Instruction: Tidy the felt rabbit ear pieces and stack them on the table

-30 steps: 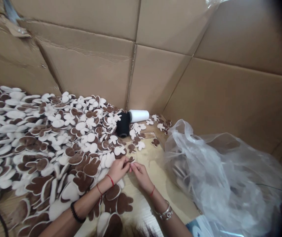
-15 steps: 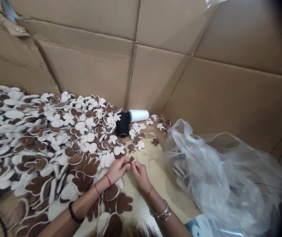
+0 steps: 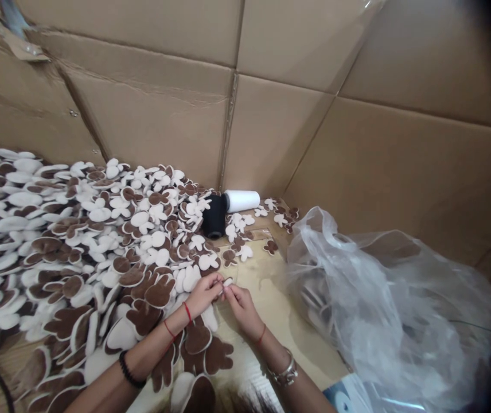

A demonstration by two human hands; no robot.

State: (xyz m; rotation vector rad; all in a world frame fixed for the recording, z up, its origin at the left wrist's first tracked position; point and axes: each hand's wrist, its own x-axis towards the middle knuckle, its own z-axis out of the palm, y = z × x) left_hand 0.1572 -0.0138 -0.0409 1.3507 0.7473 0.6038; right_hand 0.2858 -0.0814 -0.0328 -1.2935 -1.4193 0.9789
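Note:
Between my two hands is a small brown-and-white fabric cutout [image 3: 227, 282], its pale edge turned up. My left hand [image 3: 205, 293] pinches it from the left, fingers closed. From the right, the thumb and fingertips of my right hand [image 3: 241, 307] close on the same piece. The fingers hide most of its outline. Close to my left wrist lie larger brown cutouts [image 3: 218, 354] with white edges, and a big heap of similar rabbit-shaped pieces [image 3: 99, 212] spreads to the left.
Beyond my hands lie a black thread cone [image 3: 214, 217] and a white cone [image 3: 242, 201]. A clear plastic bag [image 3: 383, 298] with dark pieces inside sits at right. Cardboard walls [image 3: 288, 126] rise behind. Small cutouts [image 3: 270, 246] lie scattered on the yellowish surface [image 3: 262, 275].
The small cutout has turned between my fingers, so its pale side shows more and its brown face less. My right hand has shifted slightly left against it.

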